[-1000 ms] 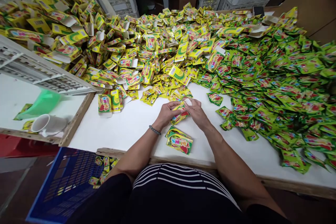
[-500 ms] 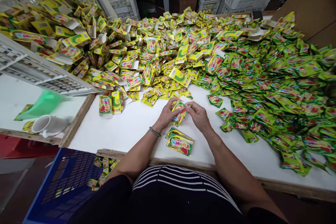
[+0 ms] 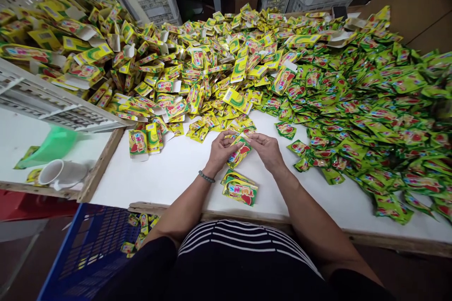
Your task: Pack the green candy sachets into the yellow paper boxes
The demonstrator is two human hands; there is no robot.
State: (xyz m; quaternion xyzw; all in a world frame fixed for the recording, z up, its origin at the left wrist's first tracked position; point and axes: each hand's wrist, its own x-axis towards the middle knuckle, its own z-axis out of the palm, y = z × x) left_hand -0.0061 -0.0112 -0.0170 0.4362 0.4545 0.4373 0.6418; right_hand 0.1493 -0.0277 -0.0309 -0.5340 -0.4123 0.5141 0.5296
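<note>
Between my hands is a small yellow-green candy box (image 3: 241, 154) printed with fruit, held tilted above the table. My left hand (image 3: 223, 151) is closed around its left side, the thumb across the printed front. At the upper end of the box, my right hand (image 3: 264, 149) pinches the edge by the white flap; the fingers partly hide that end. Just below lie a couple of flat, closed-looking boxes (image 3: 240, 193), overlapping on the white tabletop (image 3: 169, 178). Beyond my hands, small yellow packets and a big pile of open boxes (image 3: 197, 61) spread across the table.
Green foil sachets (image 3: 353, 103) are heaped on the right. A tipped white crate (image 3: 67, 103) spills boxes at left, near a white mug (image 3: 61, 174) and a green scoop-like piece (image 3: 52, 146). A blue crate (image 3: 81, 249) with packets stands below the table's wooden edge (image 3: 155, 208).
My right fingers have come over the upper end of the candy box, and less of its white flap shows. The whole view has shifted slightly.
</note>
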